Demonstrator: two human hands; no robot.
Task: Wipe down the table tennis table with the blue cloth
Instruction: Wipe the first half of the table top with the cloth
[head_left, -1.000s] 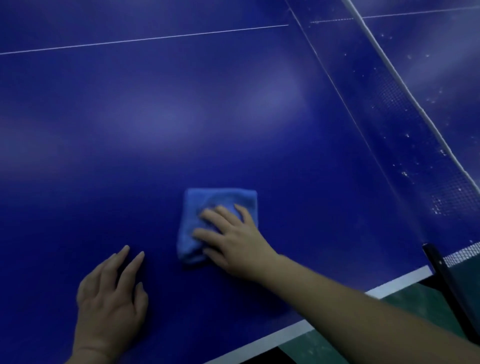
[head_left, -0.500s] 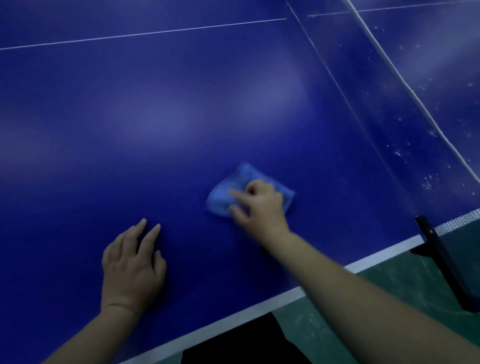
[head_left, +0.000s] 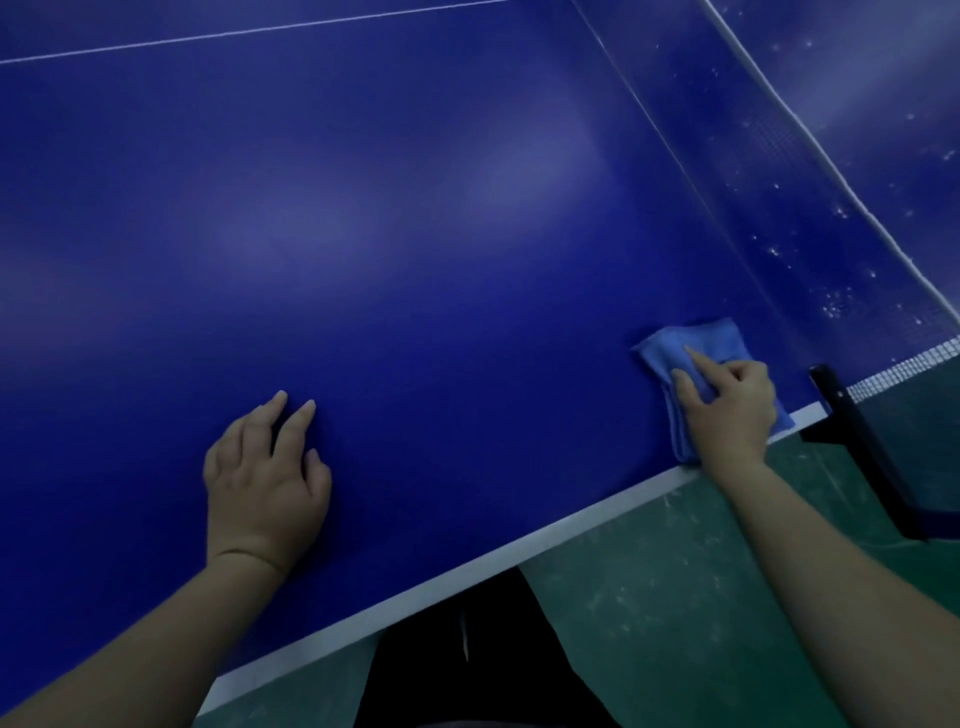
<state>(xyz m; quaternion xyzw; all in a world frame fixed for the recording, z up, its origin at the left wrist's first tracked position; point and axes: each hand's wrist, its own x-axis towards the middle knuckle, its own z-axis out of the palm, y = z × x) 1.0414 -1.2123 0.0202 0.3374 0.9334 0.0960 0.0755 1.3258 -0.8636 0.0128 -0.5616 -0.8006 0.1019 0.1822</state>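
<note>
blue cloth (head_left: 714, 338) in right hand (head_left: 730, 415), left hand (head_left: 265, 483) on table (head_left: 415, 208)

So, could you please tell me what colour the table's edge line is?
White edge line, clearest in the head view.

Single head-worn view, looking forward and down (wide-angle), close over the table (head_left: 415, 208) near its side edge

Scuffed green floor (head_left: 649, 597), dim light.
</note>
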